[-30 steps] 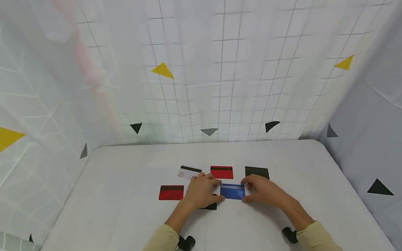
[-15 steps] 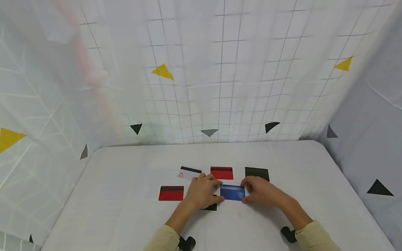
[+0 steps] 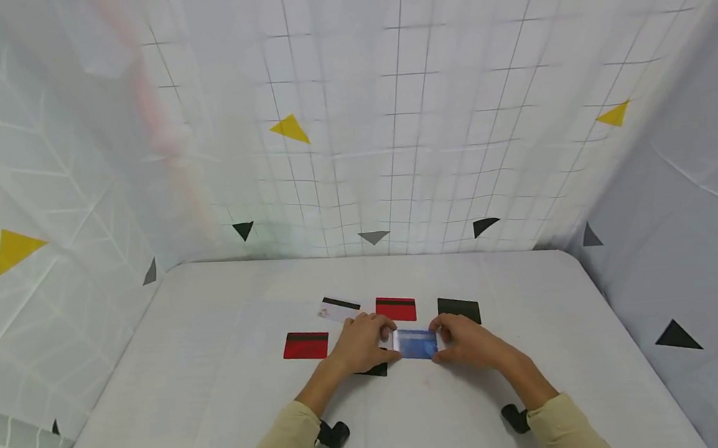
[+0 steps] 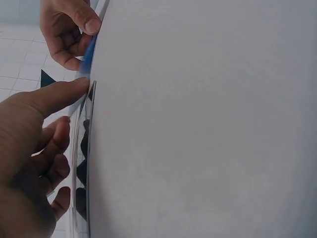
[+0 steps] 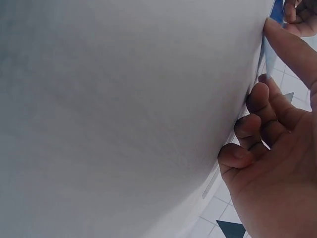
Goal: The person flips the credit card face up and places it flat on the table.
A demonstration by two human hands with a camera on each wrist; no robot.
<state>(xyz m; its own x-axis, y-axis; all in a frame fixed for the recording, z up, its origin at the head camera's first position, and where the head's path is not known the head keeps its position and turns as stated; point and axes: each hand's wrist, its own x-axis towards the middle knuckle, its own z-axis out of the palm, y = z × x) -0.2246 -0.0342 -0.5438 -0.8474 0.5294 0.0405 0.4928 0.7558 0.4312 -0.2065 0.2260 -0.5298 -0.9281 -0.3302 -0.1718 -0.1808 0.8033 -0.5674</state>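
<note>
A blue plastic card (image 3: pixel 417 344) is held between both hands near the middle of the white table. My left hand (image 3: pixel 359 345) pinches its left end with thumb and index finger, and my right hand (image 3: pixel 467 340) pinches the right end in the same way. In the head view the card's ends look pale and whitish; whether from glare or bending I cannot tell. Both wrist views show the card (image 4: pixel 88 62) edge-on, low over the tabletop. Beneath my left hand lies a black card (image 3: pixel 376 370), mostly covered.
Around the hands lie a red card (image 3: pixel 306 345) at left, a white card (image 3: pixel 336 310) with a dark stripe, another red card (image 3: pixel 396 308) behind, and a black card (image 3: pixel 459 307) beyond my right hand. The table (image 3: pixel 234 409) meets white curtains at its back and sides.
The blue card has turned paler, with whitish ends, where it looked solid blue before. Both hands keep nearly the same place and grip. The other cards have not moved.
</note>
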